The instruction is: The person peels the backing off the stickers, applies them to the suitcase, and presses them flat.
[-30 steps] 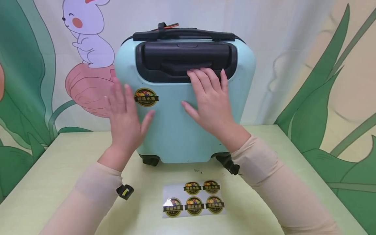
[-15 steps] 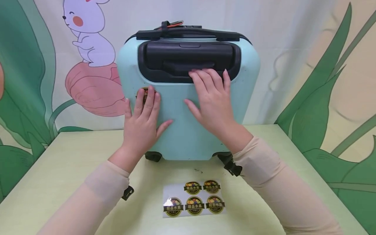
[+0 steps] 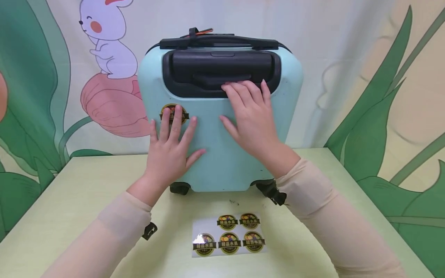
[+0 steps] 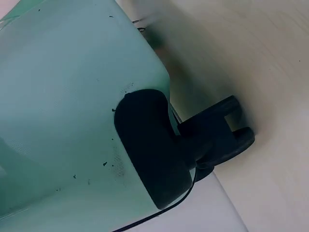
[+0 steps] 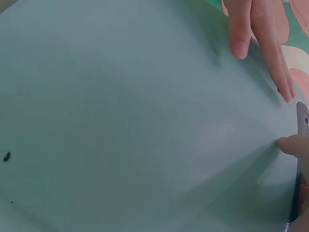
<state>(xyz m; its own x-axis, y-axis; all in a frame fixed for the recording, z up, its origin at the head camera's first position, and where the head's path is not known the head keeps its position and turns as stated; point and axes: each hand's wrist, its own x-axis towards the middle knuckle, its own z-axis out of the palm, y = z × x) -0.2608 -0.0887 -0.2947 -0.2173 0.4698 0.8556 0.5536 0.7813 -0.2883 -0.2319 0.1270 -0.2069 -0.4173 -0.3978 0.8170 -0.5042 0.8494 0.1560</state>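
Observation:
A light-blue suitcase stands upright, its black handle recess towards the top. My left hand lies with spread, straight fingers over a round fruit sticker on the suitcase's upper left; two fingers partly hide it. Its fingertips also show in the right wrist view, above the shell. At the recess's lower edge rest the fingertips of my right hand, slightly bent, with the thumb apart against the shell. The left wrist view shows a black corner wheel of the suitcase.
On the table, in front of the suitcase, lies a sticker sheet with several round fruit stickers. Behind hangs a printed cloth with a rabbit and leaves. A black strap end hangs from each sleeve.
My left hand has moved right from beside the sticker onto it, and its fingers have then spread wider. My right hand stays at the recess edge. The suitcase shifts only slightly in view.

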